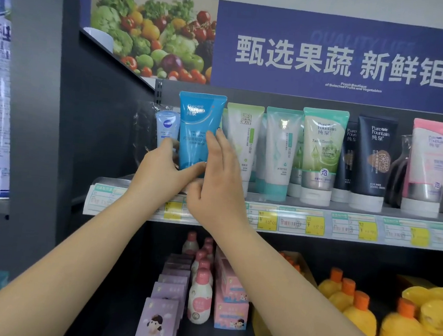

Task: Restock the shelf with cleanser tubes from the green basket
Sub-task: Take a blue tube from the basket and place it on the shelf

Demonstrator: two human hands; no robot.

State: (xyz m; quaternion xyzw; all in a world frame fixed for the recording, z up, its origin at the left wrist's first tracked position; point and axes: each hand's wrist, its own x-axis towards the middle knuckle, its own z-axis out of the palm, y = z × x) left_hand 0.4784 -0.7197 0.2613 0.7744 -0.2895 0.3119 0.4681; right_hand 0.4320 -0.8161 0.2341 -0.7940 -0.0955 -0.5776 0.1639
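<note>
We are setting the blue cleanser tube (199,128) upright at the left end of the shelf (345,207) — left hand (161,173) grips its base, right hand (218,178) steadies with straight fingers. Next, we release gently — it may tip.

I saw the held tube (198,128) standing at the shelf's (345,207) left end, small tube (166,128) beside its left.

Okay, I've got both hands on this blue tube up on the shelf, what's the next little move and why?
Probably let go with both hands. The blue tube already stands upright in the row beside the small blue tube, with the left hand holding its lower part and the right hand flat against its front. Release gently in case it tips.
</note>
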